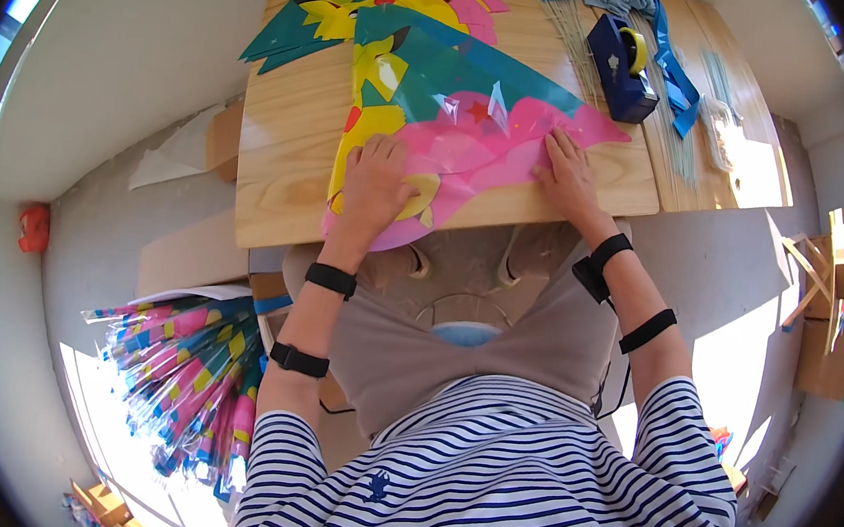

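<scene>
A glossy triangular printed sheet (513, 141) in green, pink and yellow lies on the wooden table in front of me and looks like a kite sail. My left hand (379, 179) rests palm down on its yellow and pink near-left part, fingers lying on the surface. Farther right, my right hand (568, 176) lies on the pink near edge with its fingers stretched out. Neither hand grips anything that I can see. Light glints off the sheet's film-like surface. More printed sheets (307, 28) of the same colours lie beyond it, partly covered.
A dark blue tape dispenser (621, 75) with a yellow roll stands at the back right. Thin rods (572, 41), a blue strip (674, 80) and a clear box (722, 134) lie near it. On the left below the table is a colourful bundle of wrapped sheets (187, 368).
</scene>
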The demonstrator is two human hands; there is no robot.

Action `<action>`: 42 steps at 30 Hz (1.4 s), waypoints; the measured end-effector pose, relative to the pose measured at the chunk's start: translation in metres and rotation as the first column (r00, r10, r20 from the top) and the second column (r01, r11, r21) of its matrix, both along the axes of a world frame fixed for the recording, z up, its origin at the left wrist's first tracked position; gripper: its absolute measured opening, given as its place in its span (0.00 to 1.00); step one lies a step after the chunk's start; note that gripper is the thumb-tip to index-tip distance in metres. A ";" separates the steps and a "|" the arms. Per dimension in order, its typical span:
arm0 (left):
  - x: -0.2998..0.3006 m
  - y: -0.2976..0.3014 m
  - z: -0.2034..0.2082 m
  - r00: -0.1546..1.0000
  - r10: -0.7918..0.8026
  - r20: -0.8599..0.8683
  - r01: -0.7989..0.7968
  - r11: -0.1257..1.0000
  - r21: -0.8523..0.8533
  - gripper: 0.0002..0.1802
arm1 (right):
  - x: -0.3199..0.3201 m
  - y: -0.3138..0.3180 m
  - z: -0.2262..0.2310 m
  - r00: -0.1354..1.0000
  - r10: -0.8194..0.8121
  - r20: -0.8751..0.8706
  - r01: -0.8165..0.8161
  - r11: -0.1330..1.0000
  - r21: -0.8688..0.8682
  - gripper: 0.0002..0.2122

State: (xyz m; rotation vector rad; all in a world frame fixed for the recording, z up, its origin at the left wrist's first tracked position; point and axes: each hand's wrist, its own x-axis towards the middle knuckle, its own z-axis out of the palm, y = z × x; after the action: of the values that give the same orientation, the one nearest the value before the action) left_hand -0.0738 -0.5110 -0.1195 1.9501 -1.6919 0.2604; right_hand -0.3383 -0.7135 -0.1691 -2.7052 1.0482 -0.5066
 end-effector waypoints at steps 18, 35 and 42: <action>0.034 0.004 -0.016 0.703 0.155 -0.694 -0.101 0.988 0.119 0.07 | -0.017 0.028 0.003 0.999 -0.010 0.037 0.010 1.000 0.021 0.29; 0.005 0.027 0.000 0.964 -0.109 0.241 0.097 0.994 0.058 0.13 | -0.019 0.025 -0.004 0.998 -0.054 0.023 0.054 0.998 0.030 0.30; 0.046 0.031 0.009 0.842 0.189 -0.505 -0.323 0.927 -0.192 0.03 | -0.020 0.032 -0.005 0.989 -0.148 0.024 0.147 0.989 0.033 0.33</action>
State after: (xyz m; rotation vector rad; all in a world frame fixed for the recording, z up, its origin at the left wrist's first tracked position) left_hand -0.0282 -0.4797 -0.1108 1.8382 -1.0151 0.0854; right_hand -0.3579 -0.6814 -0.1742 -2.5998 1.2447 -0.5437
